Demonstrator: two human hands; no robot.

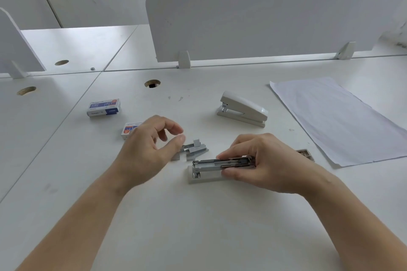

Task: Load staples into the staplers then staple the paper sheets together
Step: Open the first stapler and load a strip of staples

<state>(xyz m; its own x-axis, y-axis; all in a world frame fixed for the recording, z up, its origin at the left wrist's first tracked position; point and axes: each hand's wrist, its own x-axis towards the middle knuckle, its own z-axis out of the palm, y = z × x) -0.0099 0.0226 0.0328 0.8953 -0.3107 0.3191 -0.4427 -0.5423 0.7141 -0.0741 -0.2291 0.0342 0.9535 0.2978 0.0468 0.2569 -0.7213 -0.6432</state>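
R hand (264,160) grips the opened stapler (207,167), thumb on the near side, fingers curled over the far side; magazine rail exposed, nose pointing left, base flat on the white desk (198,226). L hand (149,145) hovers just left of it, fingers loosely curled, thumb & index apart, nothing held. Just right of the L fingertips, betw. both hands, a loose heap of staple strips (196,149). Partly behind the L hand: a staple box (130,128); farther left, a 2nd staple box (103,108). Far of the R hand, a closed white stapler (242,109). Small open tray (305,153) just right of the R hand. Paper sheets (339,116) lie at far right.
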